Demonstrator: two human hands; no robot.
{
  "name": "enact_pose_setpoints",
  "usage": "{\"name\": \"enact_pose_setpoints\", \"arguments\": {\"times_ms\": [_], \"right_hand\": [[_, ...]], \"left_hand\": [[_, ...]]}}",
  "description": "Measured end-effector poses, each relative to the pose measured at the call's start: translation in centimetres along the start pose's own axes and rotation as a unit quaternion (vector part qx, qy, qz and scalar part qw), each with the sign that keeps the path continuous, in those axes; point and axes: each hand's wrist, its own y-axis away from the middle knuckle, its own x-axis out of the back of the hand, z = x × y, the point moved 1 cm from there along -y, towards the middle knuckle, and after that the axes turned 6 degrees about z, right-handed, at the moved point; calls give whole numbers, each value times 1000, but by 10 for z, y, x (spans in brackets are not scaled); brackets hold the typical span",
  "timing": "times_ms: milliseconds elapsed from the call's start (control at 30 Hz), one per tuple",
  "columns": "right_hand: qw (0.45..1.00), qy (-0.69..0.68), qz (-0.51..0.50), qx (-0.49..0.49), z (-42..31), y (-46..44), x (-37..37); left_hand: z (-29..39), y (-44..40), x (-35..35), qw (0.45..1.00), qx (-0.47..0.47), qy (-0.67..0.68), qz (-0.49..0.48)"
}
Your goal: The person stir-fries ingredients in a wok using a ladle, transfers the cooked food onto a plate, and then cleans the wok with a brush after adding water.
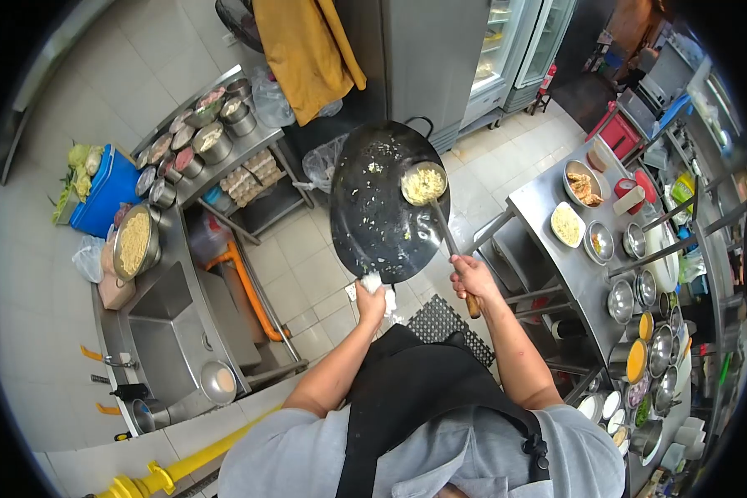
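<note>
A large black wok [373,195] is tilted out in front of me, with small pale food bits stuck to its inside. My left hand [372,304] is closed round its near rim or handle through a white cloth [378,285], which hides the exact grip. In my right hand [476,280] is the wooden end of a long-handled ladle [446,231]. The ladle's bowl, over the right side of the wok, is heaped with pale yellow chopped food [424,183] that looks like fried rice or egg.
At right, a steel counter [533,199] carries a white container of similar food [567,224] and several bowls. On the left stand a sink [170,332], a big pan of noodles or grain [134,241] and several metal pots [212,143]. A black mat [448,325] lies on the tiled floor.
</note>
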Motion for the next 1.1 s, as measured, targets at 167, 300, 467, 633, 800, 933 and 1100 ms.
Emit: {"name": "enact_pose_setpoints", "arguments": {"times_ms": [167, 300, 467, 633, 800, 933, 1100], "right_hand": [[998, -11, -44, 38, -14, -6, -34], [968, -113, -203, -93, 0, -27, -28], [943, -158, -252, -150, 38, 17, 18], [939, -239, -200, -146, 46, 89, 102], [934, -337, -107, -54, 18, 156, 200], [958, -279, 56, 38, -13, 172, 264], [948, -279, 140, 56, -15, 147, 336]], "left_hand": [[28, -12, 5, 998, 38, -51, -26], [25, -26, -3, 959, 267, 81, -54], [-24, -15, 7, 854, 510, 106, -4], [-102, 2, 31, 819, 562, 116, -14], [-119, 13, 49, 805, 587, 78, -7], [-108, 23, 42, 818, 573, 39, 30], [-80, 39, 11, 813, 578, 45, 47]]}}
